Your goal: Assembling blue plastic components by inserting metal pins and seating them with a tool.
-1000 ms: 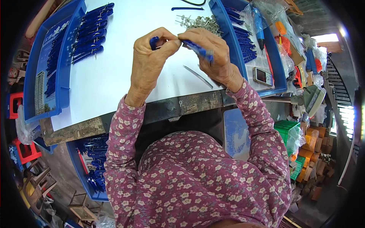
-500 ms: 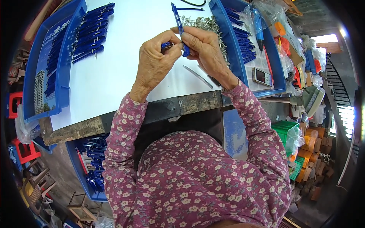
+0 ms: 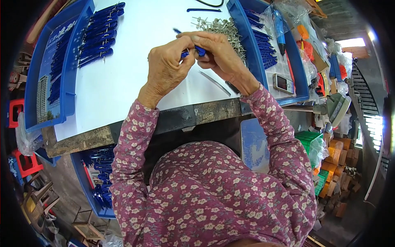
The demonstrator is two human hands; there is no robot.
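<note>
Above the white tabletop my left hand (image 3: 168, 61) and my right hand (image 3: 220, 49) meet, their fingertips pressed together. A slim blue plastic strip (image 3: 200, 51) is pinched in my right hand; most of it is covered by the fingers. Between my left thumb and fingers shows the end of another small blue plastic piece (image 3: 184, 54). A blue tip (image 3: 177, 31) pokes out beyond the left knuckles; which piece it belongs to I cannot tell. Just past my right hand lies a heap of small metal pins with round heads (image 3: 220, 28). Metal tweezers (image 3: 214, 83) rest below the hands.
Blue trays stand left (image 3: 70, 99) and right (image 3: 253, 53), holding blue plastic parts. Assembled blue pieces (image 3: 98, 37) lie in a row at left. A single blue strip (image 3: 203, 10) is at the back. The right tray also holds a phone-like device (image 3: 284, 83) and a blue electric screwdriver (image 3: 279, 31).
The long blue strip, upright before, has been tilted over and is mostly behind my fingers. My hands have drawn closer together, and the left piece is less exposed.
</note>
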